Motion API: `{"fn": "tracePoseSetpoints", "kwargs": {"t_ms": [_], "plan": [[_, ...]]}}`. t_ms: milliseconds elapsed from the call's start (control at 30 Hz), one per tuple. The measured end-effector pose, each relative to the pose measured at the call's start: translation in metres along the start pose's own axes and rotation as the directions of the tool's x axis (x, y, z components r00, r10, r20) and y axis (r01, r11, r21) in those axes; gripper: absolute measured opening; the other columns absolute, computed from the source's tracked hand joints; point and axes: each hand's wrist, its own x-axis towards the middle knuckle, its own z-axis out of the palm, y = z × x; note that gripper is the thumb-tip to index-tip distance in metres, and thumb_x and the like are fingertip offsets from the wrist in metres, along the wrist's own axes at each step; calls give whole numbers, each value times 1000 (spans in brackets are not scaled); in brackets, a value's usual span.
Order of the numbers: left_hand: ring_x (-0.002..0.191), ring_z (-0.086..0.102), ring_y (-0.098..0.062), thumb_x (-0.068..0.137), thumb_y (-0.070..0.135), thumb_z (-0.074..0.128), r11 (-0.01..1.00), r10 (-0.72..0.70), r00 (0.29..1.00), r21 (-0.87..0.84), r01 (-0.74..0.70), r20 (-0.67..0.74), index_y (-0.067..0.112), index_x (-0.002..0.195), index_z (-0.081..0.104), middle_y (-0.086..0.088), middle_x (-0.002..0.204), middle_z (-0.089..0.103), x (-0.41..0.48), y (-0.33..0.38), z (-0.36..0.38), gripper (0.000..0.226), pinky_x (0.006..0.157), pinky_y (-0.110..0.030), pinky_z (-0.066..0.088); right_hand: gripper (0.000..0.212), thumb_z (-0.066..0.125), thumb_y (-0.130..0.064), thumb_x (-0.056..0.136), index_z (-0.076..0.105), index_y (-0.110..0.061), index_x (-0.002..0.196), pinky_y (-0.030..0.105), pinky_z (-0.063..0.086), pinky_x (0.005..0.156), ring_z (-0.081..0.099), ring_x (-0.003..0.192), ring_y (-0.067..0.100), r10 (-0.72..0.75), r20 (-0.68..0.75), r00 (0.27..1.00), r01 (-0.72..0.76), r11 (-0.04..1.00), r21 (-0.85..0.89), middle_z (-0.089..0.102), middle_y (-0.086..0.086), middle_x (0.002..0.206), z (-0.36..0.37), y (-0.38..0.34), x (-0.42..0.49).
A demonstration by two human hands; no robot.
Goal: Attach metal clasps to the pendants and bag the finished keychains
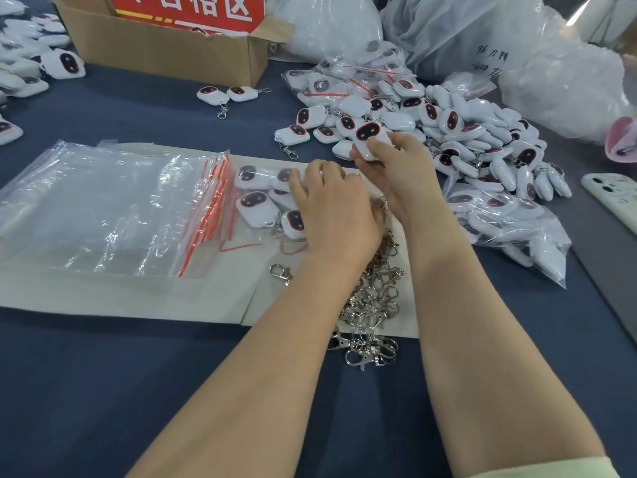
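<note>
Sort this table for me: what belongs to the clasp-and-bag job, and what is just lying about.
Job in hand:
pendant held in the right hand
pendant pile
metal clasps
empty zip bags
bag holding pendants, under the left hand

Lying about:
phone
pink object at the right edge

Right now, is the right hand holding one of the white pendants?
Yes, the right hand grips a white pendant with a dark, red-rimmed face between its thumb and fingers.
</note>
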Motion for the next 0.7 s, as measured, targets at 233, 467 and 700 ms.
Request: {"fn": "tracePoseSetpoints", "kwargs": {"t_ms": [233,467,700], "plan": [[125,35,-24,94,33,47,941,-168,985,-302,151,-31,16,90,66,0,117,58,10,2,-9,26,102,-37,19,11,60,-19,92,58,-8,93,15,44,45,52,39,3,-93,0,996,83,890,-448,64,4,63,-7,-32,-6],[95,55,-23,93,21,50,671,-397,915,-702,239,-68,17,76,52,1,90,60,13,2,-23,18,95,-40,38,18,63,-23,86,58,-13,72,16,41,46,45,41,6,-49,138,989,132,713,-688,63,1,57,-6,-50,-12],[94,54,-15,91,15,52,617,-398,911,-766,180,-107,17,76,56,3,93,59,10,6,-26,16,96,-43,39,20,69,-23,85,57,-16,70,14,45,42,49,36,2,-78,120,990,140,710,-690,63,0,52,-13,-56,-10]]}}
